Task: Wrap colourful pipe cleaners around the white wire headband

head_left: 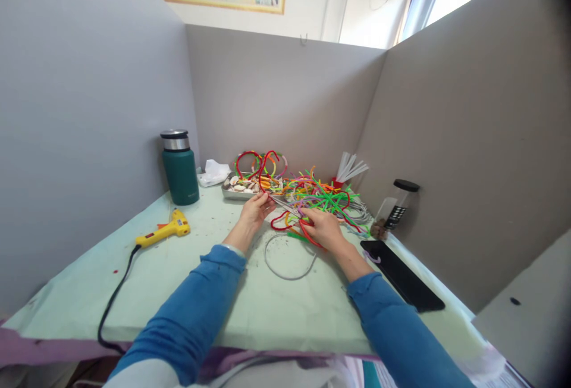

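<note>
My left hand point(256, 212) is closed, pinching a red pipe cleaner point(261, 175) that curls upward above the fingers. In my right hand point(325, 228) is a pair of scissors point(308, 235) with red-orange handles, its blades pointing left to the pipe cleaner near my left fingertips. Whether the blades touch it is too small to tell. A thin grey hoop point(289, 279) lies on the table just below both hands. Bent red and orange pipe cleaners lie between them. A heap of colourful pipe cleaners point(332, 199) spreads behind my right hand.
Behind my left hand are a metal tray point(236, 195) of shells and wrapped hoops point(248, 163). A yellow glue gun point(165, 231), its cord trailing forward, and a green bottle point(181, 177) stand left. Right are a clear jar point(397, 209) and a black phone-like slab point(404, 275). Partitions enclose the table.
</note>
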### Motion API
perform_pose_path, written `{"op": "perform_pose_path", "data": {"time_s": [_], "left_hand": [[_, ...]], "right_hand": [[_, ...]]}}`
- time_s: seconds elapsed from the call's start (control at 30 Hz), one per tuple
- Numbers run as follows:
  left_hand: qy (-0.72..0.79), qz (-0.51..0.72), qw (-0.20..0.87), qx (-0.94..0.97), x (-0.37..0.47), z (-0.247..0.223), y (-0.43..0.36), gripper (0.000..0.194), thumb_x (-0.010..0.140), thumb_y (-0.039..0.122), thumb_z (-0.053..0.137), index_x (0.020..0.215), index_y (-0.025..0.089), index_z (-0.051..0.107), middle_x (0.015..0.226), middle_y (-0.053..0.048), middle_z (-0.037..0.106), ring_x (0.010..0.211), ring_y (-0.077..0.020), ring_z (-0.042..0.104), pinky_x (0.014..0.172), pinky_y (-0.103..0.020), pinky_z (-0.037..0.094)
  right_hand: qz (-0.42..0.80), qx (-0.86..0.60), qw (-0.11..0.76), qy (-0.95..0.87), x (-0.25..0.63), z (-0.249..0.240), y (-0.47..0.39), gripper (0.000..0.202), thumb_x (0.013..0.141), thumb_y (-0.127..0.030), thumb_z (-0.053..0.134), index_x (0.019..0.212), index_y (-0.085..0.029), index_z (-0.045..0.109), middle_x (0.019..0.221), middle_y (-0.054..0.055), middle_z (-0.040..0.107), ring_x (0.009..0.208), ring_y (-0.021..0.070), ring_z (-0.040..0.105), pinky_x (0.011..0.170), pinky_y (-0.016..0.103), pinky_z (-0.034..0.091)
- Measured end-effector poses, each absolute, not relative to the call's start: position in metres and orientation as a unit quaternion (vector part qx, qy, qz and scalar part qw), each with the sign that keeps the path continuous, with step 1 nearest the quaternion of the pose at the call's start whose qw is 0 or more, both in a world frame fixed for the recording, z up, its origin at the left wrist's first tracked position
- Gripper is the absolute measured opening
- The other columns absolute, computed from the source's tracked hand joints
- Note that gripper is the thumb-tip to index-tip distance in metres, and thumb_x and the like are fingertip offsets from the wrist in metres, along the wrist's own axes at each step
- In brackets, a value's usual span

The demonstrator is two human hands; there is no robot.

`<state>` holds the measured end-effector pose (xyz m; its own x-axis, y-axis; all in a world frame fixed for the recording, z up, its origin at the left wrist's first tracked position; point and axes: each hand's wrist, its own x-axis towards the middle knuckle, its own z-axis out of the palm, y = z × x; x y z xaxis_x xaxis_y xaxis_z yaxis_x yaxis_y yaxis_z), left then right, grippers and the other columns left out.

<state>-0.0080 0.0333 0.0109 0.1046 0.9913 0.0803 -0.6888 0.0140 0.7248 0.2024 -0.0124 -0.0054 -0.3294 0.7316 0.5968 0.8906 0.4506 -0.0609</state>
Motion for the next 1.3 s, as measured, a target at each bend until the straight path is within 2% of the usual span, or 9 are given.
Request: {"op": "perform_pose_path", "data": {"time_s": [0.2, 0.47, 0.67, 0.8, 0.9, 0.97, 1.07, 1.17, 1.3], "left_hand": [[0.236, 0.639, 0.664, 0.309, -0.010, 0.009, 0.035, 0.011, 0.072, 0.011, 0.063, 0.080, 0.013, 0.056, 0.064, 0.002, 0.060, 0.057, -0.0092, 0.058, 0.066, -0.029, 0.051], [0.232, 0.637, 0.668, 0.308, -0.012, 0.008, 0.037, 0.009, 0.073, 0.012, 0.062, 0.080, 0.014, 0.056, 0.064, 0.002, 0.060, 0.057, -0.0085, 0.058, 0.067, -0.029, 0.051], [0.227, 0.616, 0.679, 0.328, -0.010, 0.008, 0.036, 0.010, 0.073, 0.011, 0.062, 0.082, 0.014, 0.057, 0.064, 0.002, 0.059, 0.053, -0.0074, 0.056, 0.063, -0.027, 0.052], [0.228, 0.592, 0.689, 0.351, -0.007, 0.007, 0.033, 0.012, 0.072, 0.012, 0.063, 0.082, 0.014, 0.057, 0.067, 0.001, 0.060, 0.051, -0.0071, 0.055, 0.060, -0.026, 0.051], [0.229, 0.566, 0.695, 0.381, -0.003, 0.004, 0.031, 0.014, 0.071, 0.013, 0.064, 0.083, 0.013, 0.059, 0.066, 0.001, 0.060, 0.050, -0.0073, 0.055, 0.056, -0.025, 0.051], [0.230, 0.543, 0.697, 0.406, 0.002, 0.002, 0.028, 0.016, 0.069, 0.014, 0.066, 0.084, 0.012, 0.060, 0.063, 0.001, 0.059, 0.049, -0.0076, 0.054, 0.054, -0.025, 0.051], [0.226, 0.510, 0.702, 0.443, 0.011, 0.000, 0.024, 0.018, 0.068, 0.015, 0.068, 0.084, 0.011, 0.061, 0.062, 0.000, 0.058, 0.048, -0.0081, 0.054, 0.053, -0.025, 0.051], [0.238, 0.490, 0.700, 0.462, 0.018, -0.003, 0.021, 0.018, 0.067, 0.015, 0.069, 0.083, 0.010, 0.062, 0.063, -0.001, 0.060, 0.047, -0.0076, 0.054, 0.051, -0.023, 0.049], [0.264, 0.492, 0.686, 0.466, 0.021, -0.006, 0.022, 0.021, 0.065, 0.018, 0.071, 0.082, 0.010, 0.063, 0.062, -0.001, 0.060, 0.045, -0.0068, 0.053, 0.048, -0.021, 0.047]], "right_hand": [[-0.143, -0.509, 0.288, -0.799, 0.203, -0.005, -0.013, 0.037, 0.081, -0.037, 0.055, 0.115, -0.024, 0.059, 0.099, 0.005, 0.067, 0.086, 0.0186, 0.061, 0.070, 0.026, 0.041], [-0.122, -0.557, 0.278, -0.773, 0.197, 0.000, -0.018, 0.046, 0.080, -0.050, 0.051, 0.116, -0.023, 0.056, 0.106, 0.007, 0.064, 0.093, 0.0206, 0.059, 0.076, 0.028, 0.041], [-0.127, -0.674, 0.217, -0.695, 0.202, -0.004, -0.013, 0.042, 0.082, -0.033, 0.049, 0.123, -0.022, 0.048, 0.109, 0.010, 0.061, 0.097, 0.0236, 0.057, 0.075, 0.031, 0.041], [-0.112, -0.710, 0.197, -0.667, 0.210, -0.005, -0.010, 0.032, 0.082, -0.028, 0.047, 0.111, -0.018, 0.058, 0.095, 0.013, 0.064, 0.089, 0.0263, 0.060, 0.072, 0.034, 0.042], [-0.121, -0.655, 0.278, -0.692, 0.207, -0.002, -0.011, 0.025, 0.084, -0.026, 0.045, 0.097, -0.017, 0.065, 0.094, 0.011, 0.064, 0.090, 0.0243, 0.059, 0.076, 0.034, 0.042], [-0.101, -0.560, 0.370, -0.734, 0.199, 0.001, -0.013, 0.026, 0.087, -0.029, 0.043, 0.096, -0.019, 0.065, 0.097, 0.009, 0.064, 0.092, 0.0194, 0.058, 0.081, 0.030, 0.042], [-0.036, -0.456, 0.461, -0.760, 0.184, 0.003, -0.013, 0.026, 0.088, -0.032, 0.044, 0.095, -0.019, 0.065, 0.093, 0.006, 0.064, 0.086, 0.0153, 0.058, 0.077, 0.026, 0.043], [-0.007, -0.432, 0.480, -0.763, 0.177, 0.002, -0.013, 0.023, 0.085, -0.031, 0.048, 0.091, -0.018, 0.066, 0.086, 0.006, 0.064, 0.078, 0.0152, 0.057, 0.071, 0.026, 0.044], [-0.001, -0.437, 0.460, -0.772, 0.176, 0.000, -0.015, 0.022, 0.084, -0.033, 0.051, 0.083, -0.019, 0.067, 0.079, 0.005, 0.063, 0.072, 0.0151, 0.056, 0.067, 0.026, 0.042]]}}
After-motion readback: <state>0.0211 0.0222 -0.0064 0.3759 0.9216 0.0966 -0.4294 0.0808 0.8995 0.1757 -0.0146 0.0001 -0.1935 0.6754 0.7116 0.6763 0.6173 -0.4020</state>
